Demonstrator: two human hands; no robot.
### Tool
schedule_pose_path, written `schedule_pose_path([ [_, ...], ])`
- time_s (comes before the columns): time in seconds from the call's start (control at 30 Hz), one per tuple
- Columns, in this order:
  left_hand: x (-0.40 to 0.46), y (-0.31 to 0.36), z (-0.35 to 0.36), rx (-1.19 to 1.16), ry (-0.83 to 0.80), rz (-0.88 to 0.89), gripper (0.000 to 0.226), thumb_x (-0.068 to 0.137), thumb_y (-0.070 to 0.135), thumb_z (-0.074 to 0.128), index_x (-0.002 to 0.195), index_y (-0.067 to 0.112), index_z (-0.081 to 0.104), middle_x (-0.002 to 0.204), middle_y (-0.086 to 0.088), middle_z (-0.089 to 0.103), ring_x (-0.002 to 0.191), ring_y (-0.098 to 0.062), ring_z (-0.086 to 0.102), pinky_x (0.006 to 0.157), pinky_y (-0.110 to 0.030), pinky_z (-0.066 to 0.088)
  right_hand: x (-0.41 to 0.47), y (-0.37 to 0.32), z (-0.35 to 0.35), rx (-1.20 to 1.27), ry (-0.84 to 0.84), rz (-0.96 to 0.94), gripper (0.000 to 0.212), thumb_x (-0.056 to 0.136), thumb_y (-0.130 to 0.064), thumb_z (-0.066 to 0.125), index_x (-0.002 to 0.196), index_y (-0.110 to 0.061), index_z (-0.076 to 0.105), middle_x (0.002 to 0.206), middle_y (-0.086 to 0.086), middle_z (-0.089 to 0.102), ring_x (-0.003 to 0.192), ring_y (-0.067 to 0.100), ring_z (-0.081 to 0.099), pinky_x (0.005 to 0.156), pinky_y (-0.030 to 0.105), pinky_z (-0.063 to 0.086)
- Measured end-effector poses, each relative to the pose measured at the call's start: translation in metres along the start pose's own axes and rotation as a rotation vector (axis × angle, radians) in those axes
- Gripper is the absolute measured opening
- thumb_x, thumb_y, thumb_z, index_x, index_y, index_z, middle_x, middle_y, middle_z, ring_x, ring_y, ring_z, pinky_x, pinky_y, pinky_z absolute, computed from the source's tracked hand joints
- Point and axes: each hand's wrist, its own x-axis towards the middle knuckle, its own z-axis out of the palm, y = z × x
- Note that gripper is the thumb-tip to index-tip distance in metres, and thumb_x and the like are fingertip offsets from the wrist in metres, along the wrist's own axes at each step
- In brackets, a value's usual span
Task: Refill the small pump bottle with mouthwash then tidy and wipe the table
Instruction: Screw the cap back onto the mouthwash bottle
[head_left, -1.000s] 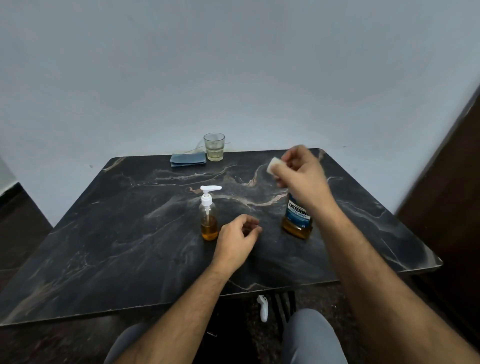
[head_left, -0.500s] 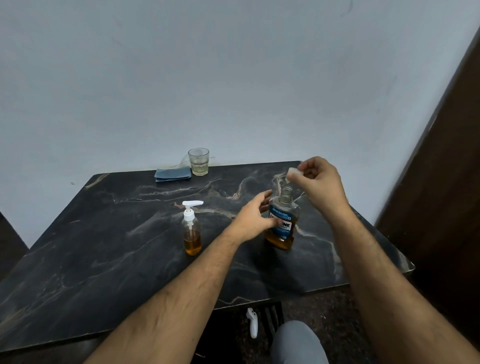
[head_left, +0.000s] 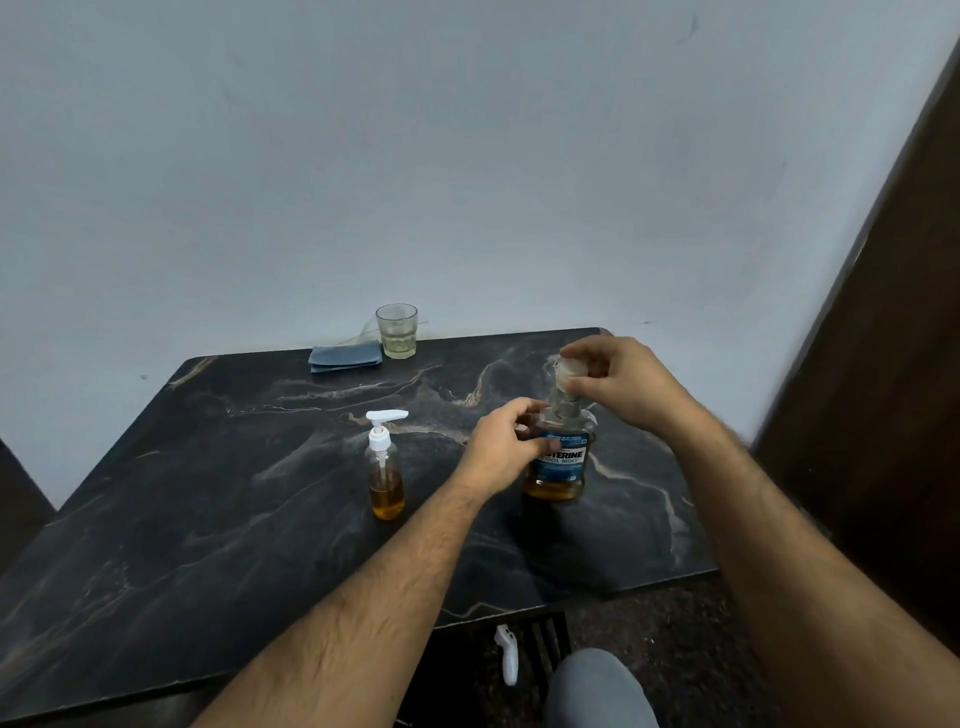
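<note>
The left hand (head_left: 501, 449) curls its fingers round the mouthwash bottle (head_left: 558, 457), upright toward the worktop's (head_left: 208, 493) right edge. The right hand (head_left: 618, 382) pinches the white cap (head_left: 571, 368) at the bottle's neck. The pump bottle (head_left: 385, 475) stands mid-worktop, near the left hand.

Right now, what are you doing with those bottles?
A person is sitting at a dark marble table. The left hand holds the mouthwash bottle upright on the table, while the right hand pinches the white cap right at the top of its neck. Whether the cap is going on or coming off can't be told. The small pump bottle stands beside it, partly full of amber liquid, pump on. At the back are a glass and a folded blue cloth.
</note>
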Motion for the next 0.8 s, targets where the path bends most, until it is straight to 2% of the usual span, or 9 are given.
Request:
schedule_pose_path([
  [0.07,0.000,0.000,0.001,-0.011,0.002,-0.005,0.042,0.081,0.018,0.079,0.117,0.030,0.061,0.108,0.016,0.066,0.096,0.007,0.059,0.076,-0.013,0.046,0.002,-0.004,-0.002,-0.067,-0.018,-0.026,0.038,0.084,-0.020,0.074,0.121,-0.023,0.068,0.097,-0.019,0.063,0.099,0.006,0.062,0.092,0.028,0.048],
  [0.17,0.000,0.000,0.001,-0.041,-0.008,-0.022,0.038,0.083,0.017,0.078,0.112,0.033,0.060,0.106,0.017,0.067,0.099,0.004,0.060,0.078,-0.015,0.047,0.006,-0.007,-0.005,-0.116,-0.025,-0.043,0.037,0.086,-0.019,0.072,0.122,-0.022,0.068,0.103,-0.015,0.063,0.100,0.008,0.061,0.080,0.021,0.046],
  [0.3,0.002,-0.001,0.001,-0.037,-0.018,-0.032,0.038,0.084,0.018,0.076,0.114,0.033,0.059,0.105,0.020,0.065,0.100,0.002,0.059,0.081,-0.018,0.047,0.008,-0.008,-0.007,-0.132,-0.017,-0.047,0.035,0.088,-0.021,0.070,0.122,-0.019,0.068,0.108,-0.010,0.065,0.103,0.008,0.060,0.084,0.023,0.047],
  [0.4,0.003,-0.001,0.001,-0.029,-0.015,-0.049,0.038,0.084,0.019,0.076,0.114,0.034,0.059,0.104,0.020,0.064,0.097,0.004,0.058,0.086,-0.024,0.049,0.008,-0.009,-0.006,-0.162,-0.035,-0.052,0.035,0.089,-0.022,0.070,0.123,-0.019,0.067,0.107,-0.011,0.062,0.100,0.006,0.058,0.080,0.020,0.044],
  [0.5,0.003,-0.001,0.001,-0.009,-0.013,-0.061,0.040,0.085,0.019,0.075,0.120,0.029,0.058,0.114,0.014,0.066,0.105,-0.002,0.060,0.095,-0.033,0.051,0.009,-0.008,0.000,-0.257,-0.090,-0.055,0.036,0.088,-0.021,0.070,0.124,-0.019,0.066,0.103,-0.012,0.059,0.096,0.005,0.054,0.085,0.022,0.042],
  [0.63,0.001,0.000,0.002,-0.003,-0.010,-0.069,0.044,0.087,0.019,0.073,0.127,0.026,0.056,0.129,0.005,0.064,0.116,-0.011,0.059,0.097,-0.036,0.051,0.010,-0.005,0.005,-0.315,-0.122,-0.032,0.038,0.086,-0.022,0.071,0.124,-0.017,0.065,0.113,-0.005,0.064,0.097,0.007,0.054,0.086,0.024,0.042],
  [0.73,0.001,-0.001,0.003,0.012,0.001,-0.074,0.044,0.087,0.020,0.072,0.127,0.029,0.055,0.130,0.005,0.063,0.116,-0.010,0.058,0.097,-0.035,0.050,0.011,-0.007,0.005,-0.344,-0.108,-0.012,0.035,0.084,-0.028,0.074,0.117,-0.018,0.066,0.104,-0.005,0.066,0.094,0.009,0.056,0.087,0.028,0.045],
  [0.8,0.001,-0.001,0.004,0.011,0.005,-0.077,0.042,0.087,0.021,0.072,0.124,0.031,0.055,0.130,0.006,0.063,0.112,-0.007,0.058,0.094,-0.033,0.049,0.011,-0.012,0.005,-0.448,-0.081,0.016,0.032,0.081,-0.038,0.073,0.107,-0.021,0.065,0.092,-0.007,0.064,0.085,0.011,0.057,0.078,0.032,0.049],
])
